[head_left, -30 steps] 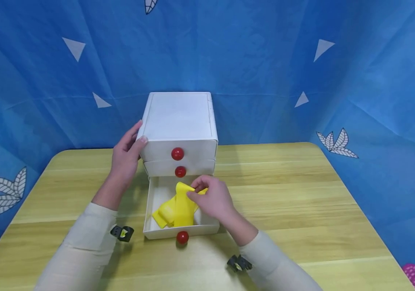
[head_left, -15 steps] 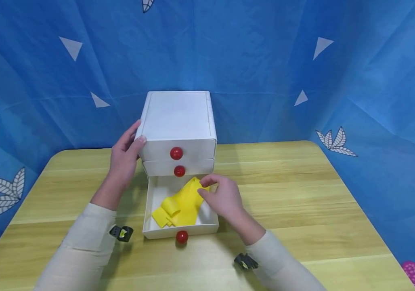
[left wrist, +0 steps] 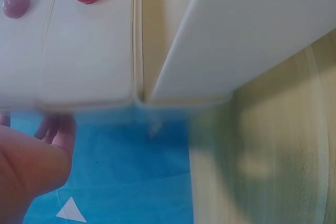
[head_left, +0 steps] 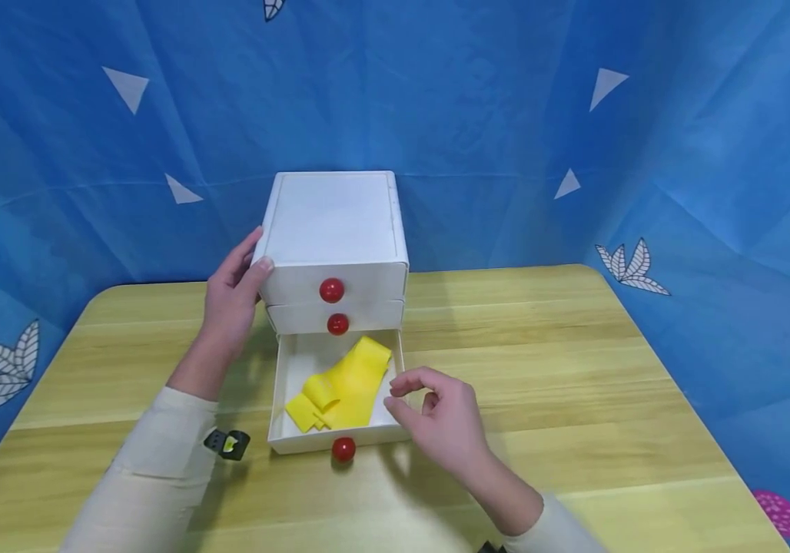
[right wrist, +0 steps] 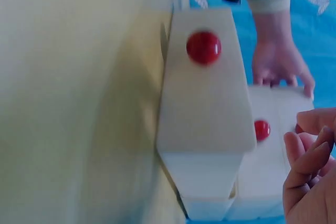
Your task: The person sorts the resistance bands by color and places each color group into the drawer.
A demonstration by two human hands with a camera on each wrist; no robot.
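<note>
A white cabinet [head_left: 333, 219] with red-knobbed drawers stands on the table, its bottom drawer [head_left: 376, 436] pulled out. A loosely folded, wide yellow strip [head_left: 353, 384] lies inside that drawer, partly rolled at its left end. My left hand [head_left: 230, 303] rests against the cabinet's left side, thumb at the upper front edge. Its fingers touch that side wall in the left wrist view. Just right of the drawer, my right hand [head_left: 446, 418] hovers with loosely bent fingers and nothing between thumb and fingertips. The right wrist view shows those fingers [right wrist: 310, 166] in front of the upper drawers.
Both upper drawers are closed, with a red knob [head_left: 331, 289] on the top one. The bottom drawer's knob [head_left: 343, 449] sticks out toward me. A wooden table [head_left: 540, 369] surrounds the cabinet, and a blue patterned curtain [head_left: 478, 100] hangs behind.
My right hand has let go of the yellow strip and drawn back right and toward me. The strip has settled flatter in the drawer. My left hand stays on the cabinet.
</note>
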